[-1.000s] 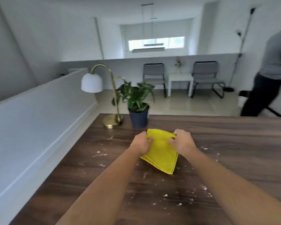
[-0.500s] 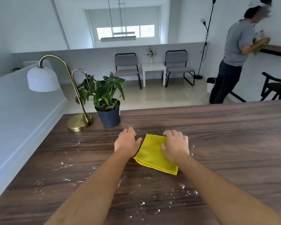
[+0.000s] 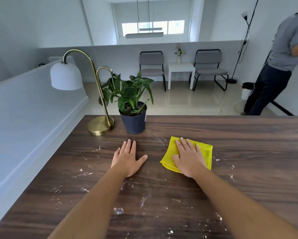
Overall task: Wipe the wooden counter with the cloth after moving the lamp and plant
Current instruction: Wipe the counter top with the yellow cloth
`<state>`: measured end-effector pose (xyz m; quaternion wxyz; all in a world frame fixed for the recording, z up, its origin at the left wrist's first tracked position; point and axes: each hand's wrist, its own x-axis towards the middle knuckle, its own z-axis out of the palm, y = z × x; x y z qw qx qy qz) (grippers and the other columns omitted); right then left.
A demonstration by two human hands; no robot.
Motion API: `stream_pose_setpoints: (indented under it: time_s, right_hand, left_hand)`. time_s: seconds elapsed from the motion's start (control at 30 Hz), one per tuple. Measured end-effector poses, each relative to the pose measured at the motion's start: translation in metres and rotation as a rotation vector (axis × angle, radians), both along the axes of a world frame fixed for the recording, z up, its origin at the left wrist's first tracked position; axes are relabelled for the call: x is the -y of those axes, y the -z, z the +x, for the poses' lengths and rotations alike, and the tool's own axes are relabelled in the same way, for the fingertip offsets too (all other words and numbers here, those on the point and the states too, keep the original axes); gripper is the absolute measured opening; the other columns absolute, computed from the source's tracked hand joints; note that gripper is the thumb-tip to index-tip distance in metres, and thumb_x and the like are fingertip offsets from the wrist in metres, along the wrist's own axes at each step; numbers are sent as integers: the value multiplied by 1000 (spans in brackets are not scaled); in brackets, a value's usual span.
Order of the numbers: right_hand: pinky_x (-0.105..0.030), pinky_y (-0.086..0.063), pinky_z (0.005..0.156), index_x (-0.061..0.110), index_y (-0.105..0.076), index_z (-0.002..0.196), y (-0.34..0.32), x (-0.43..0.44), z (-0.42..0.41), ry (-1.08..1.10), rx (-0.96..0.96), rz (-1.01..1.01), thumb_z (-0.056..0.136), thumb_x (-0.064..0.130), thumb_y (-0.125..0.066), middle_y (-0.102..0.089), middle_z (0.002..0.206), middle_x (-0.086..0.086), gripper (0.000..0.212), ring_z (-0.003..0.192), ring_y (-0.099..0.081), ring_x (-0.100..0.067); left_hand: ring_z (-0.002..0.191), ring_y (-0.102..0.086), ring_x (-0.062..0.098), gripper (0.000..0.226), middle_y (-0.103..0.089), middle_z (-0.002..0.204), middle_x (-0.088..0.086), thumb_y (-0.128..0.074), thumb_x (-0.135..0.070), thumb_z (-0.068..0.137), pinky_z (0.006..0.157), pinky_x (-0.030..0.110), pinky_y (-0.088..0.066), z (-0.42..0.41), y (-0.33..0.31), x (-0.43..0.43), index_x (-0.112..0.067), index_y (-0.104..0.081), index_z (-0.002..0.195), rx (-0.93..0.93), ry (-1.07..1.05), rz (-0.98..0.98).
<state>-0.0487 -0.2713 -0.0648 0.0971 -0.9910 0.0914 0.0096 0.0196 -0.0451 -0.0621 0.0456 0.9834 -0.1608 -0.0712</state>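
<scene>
Cloth: since it lies folded flat on the tabletop [image 3: 213, 128] under one palm, the cloth [image 3: 206, 152] is ready to slide — it sits right of centre, near the far edge, apart from the pot.
Right hand: the right hand [image 3: 188, 157] is spread flat on top of the cloth, fingers open and pressing down, not pinching it.
Left hand: the left hand [image 3: 127, 157] rests open and empty on bare wood, well apart from the cloth and just short of the plant.
Plant: the plant [image 3: 133, 107] stands in its dark pot at the far edge, just beside the lamp.
Lamp: the lamp [image 3: 95, 100] has its brass base at the far left corner, the white shade hanging out past the wood.
Dirt: white specks [image 3: 118, 210] and smears are scattered over most of the near wood, and a few lie close to the pot.
Step in hand: likely the clearing comes first — both things sit on wood that needs wiping.
How to do it well: take the pot low with the free hand and lift it upright so no soil spills; carry the lamp by its stem near the base, since the shade makes it top-heavy.
Wiping: keep the palm flat and draw long overlapping strokes, gathering crumbs one way.
</scene>
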Motion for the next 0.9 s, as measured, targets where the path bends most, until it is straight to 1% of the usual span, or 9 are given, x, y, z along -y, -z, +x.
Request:
stream_pose_setpoints:
  time_s: [0.17, 0.3, 0.37, 0.43, 0.5, 0.57, 0.63, 0.77, 0.9]
  right_hand:
    - [-47, 0, 120, 21, -1, 151, -6, -3, 40, -9, -30, -23, 95, 40, -20, 3, 162, 1, 62, 149, 4, -19]
    - [-58, 5, 115, 29, -5, 151, -8, -41, 40, -144, 17, -43, 93, 48, -26, 7, 162, 2, 64, 148, 9, -20]
    - [-57, 5, 114, 33, -14, 149, -5, -55, 26, -196, 84, -37, 90, 49, -31, 0, 162, 0, 64, 148, 3, -20]
    - [-51, 3, 117, 35, -19, 148, -3, -49, 15, -203, 85, 16, 88, 48, -34, -12, 160, 2, 62, 147, -6, -16]
    - [-45, 2, 119, 36, -16, 149, -2, -35, 13, -214, 52, 34, 88, 44, -32, -13, 160, 9, 63, 147, -6, -11]
    - [-43, 1, 119, 34, -7, 150, -2, -22, 20, -197, 18, 15, 90, 43, -29, -8, 161, 12, 65, 148, -1, -8]
    - [-43, 1, 118, 29, -1, 151, -3, -19, 38, -133, -11, 9, 91, 45, -25, -3, 161, 10, 66, 148, 2, -10]
    - [-48, 2, 118, 29, -1, 151, -7, -37, 85, -42, -61, 0, 92, 51, -18, 3, 161, 8, 66, 148, 5, -15]
    - [-50, 2, 118, 32, -1, 151, -8, -60, 97, -114, -72, -28, 92, 54, -20, 4, 161, 8, 65, 148, 5, -16]
  left_hand:
    - [146, 8, 16, 85, 5, 160, 2, -15, -72, 84, 117, 36, -2, 2, 7, -1, -20, 2, 149, 43, -13, -18]
    - [146, 5, 13, 81, 3, 160, -2, -21, -69, 86, 117, 34, -2, 4, 5, -4, -23, -2, 149, 23, -15, -64]
    - [146, 2, 10, 75, 0, 160, -4, -27, -65, 88, 117, 34, -5, 8, 2, -10, -26, -6, 149, -11, -9, -121]
    - [145, 0, 8, 70, -2, 159, -7, -29, -61, 90, 116, 35, -7, 11, -2, -16, -29, -9, 149, -44, 12, -156]
    - [145, 1, 8, 69, -1, 159, -9, -28, -62, 90, 116, 35, -8, 11, -3, -19, -31, -7, 149, -42, 40, -146]
    - [145, 2, 7, 70, 1, 159, -9, -24, -63, 90, 116, 34, -7, 6, 1, -18, -31, -4, 149, 11, 56, -106]
    - [145, 3, 7, 71, 1, 159, -9, -21, -64, 89, 116, 33, -6, 3, 4, -18, -31, -1, 149, 56, 56, -96]
    - [145, 4, 6, 70, 2, 159, -10, -19, -64, 89, 116, 33, -5, 7, 8, -21, -32, -1, 149, 76, 58, -110]
    - [144, 4, 5, 67, 2, 159, -10, -18, -61, 91, 115, 31, -4, 6, 8, -22, -31, -3, 149, 75, 58, -123]
